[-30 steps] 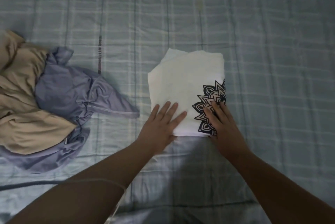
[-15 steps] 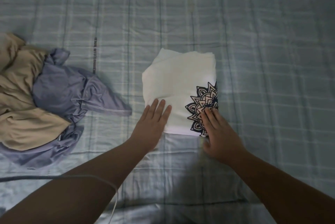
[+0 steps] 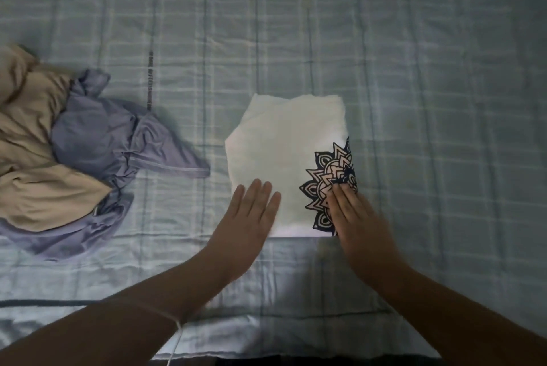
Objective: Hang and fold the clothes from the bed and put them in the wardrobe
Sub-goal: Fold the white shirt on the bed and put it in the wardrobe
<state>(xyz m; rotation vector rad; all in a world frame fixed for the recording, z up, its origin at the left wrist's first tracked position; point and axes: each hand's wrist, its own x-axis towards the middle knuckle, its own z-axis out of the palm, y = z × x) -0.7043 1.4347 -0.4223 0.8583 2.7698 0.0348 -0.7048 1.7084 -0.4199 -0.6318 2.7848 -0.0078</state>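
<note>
Head view: left hand (image 3: 251,217) and right hand (image 3: 355,217), fingers straight and gripping nothing, are pressing the folded white mandala-printed shirt (image 3: 281,152) lying toward the near edge of the checked blue bed (image 3: 429,84); next, likely, lifting it whole for the wardrobe.

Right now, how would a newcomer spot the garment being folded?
On the checked blue bed sheet, look right of the crumpled pile. The white shirt lies there, left hand and right hand resting on its near edge. Unlike the loose lavender garment and tan garment, it is a flat folded block with a dark mandala print at its right side.
</note>
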